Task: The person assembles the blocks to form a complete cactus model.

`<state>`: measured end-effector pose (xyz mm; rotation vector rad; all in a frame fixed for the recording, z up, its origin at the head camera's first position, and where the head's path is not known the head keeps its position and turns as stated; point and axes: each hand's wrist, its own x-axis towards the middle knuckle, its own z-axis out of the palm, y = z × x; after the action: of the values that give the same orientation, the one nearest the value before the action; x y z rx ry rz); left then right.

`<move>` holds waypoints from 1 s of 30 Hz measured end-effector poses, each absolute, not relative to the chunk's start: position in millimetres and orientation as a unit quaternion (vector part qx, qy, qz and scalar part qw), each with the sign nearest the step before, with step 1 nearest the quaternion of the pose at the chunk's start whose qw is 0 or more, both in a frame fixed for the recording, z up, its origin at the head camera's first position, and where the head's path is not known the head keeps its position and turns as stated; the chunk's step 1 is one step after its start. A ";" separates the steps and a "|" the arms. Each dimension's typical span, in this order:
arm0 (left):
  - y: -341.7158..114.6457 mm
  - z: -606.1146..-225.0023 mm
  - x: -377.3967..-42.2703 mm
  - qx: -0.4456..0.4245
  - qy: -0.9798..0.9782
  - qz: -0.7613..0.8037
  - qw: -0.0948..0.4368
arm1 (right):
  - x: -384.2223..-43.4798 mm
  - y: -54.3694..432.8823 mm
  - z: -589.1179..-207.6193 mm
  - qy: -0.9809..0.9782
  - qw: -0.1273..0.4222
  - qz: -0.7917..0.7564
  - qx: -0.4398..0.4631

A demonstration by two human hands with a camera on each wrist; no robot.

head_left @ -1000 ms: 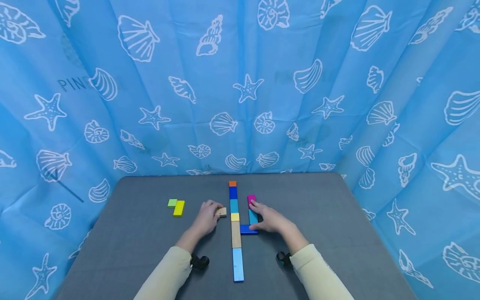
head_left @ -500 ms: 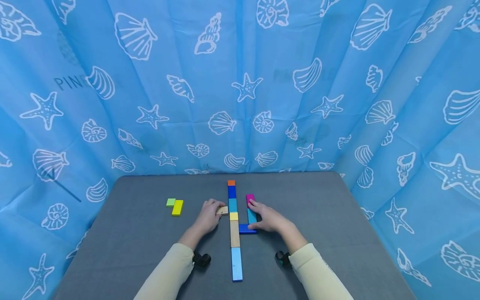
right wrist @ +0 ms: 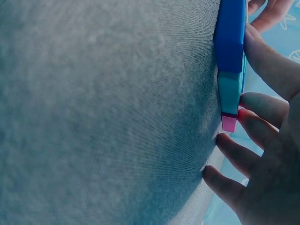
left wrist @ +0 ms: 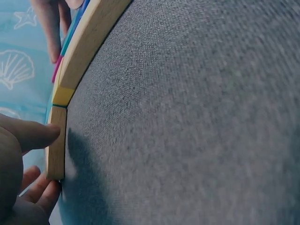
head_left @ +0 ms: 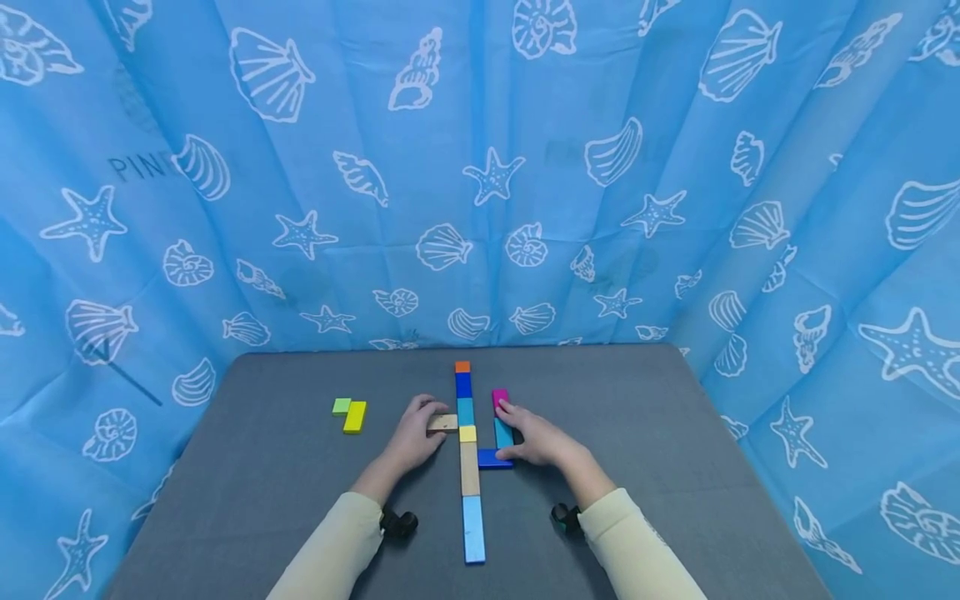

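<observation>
In the head view, a column of coloured blocks runs up the table, with a small yellow block near its middle. My left hand is spread around a plain wooden block whose right end meets the column's left side; thumb and fingers stand on opposite sides of it. My right hand rests on the pieces at right: the thumb touches a dark blue block, and a fingertip lies on a magenta block. Between those two sits a teal block.
At the left lie a lime green block and a yellow block, touching. The column's near end is a light blue block, its far end an orange block. A shell-print curtain hangs behind the grey table.
The wooden block has moved right until it meets the column. My left fingers have spread, and more of the block shows between them. The right hand keeps its place on the blocks.
</observation>
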<state>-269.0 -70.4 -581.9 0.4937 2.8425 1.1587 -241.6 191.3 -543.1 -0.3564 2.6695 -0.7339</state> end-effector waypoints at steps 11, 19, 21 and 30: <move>-101.0 -583.3 -267.8 0.137 0.917 0.374 -0.023 | -238.4 192.8 -540.6 0.939 0.179 -0.266 -0.126; -138.7 -578.5 -268.7 0.126 0.917 0.375 -0.052 | -238.1 192.6 -540.4 0.939 0.177 -0.269 -0.119; -148.2 -577.2 -268.5 0.117 0.916 0.380 -0.056 | -238.3 192.4 -540.3 0.940 0.177 -0.268 -0.118; -192.5 -573.1 -273.1 0.074 0.933 0.348 -0.051 | -239.9 190.5 -538.4 0.940 0.182 -0.264 -0.115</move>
<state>-273.1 -192.5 -573.1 0.2417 3.0305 1.1287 -239.9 190.5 -538.4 -0.3238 2.6550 -0.7441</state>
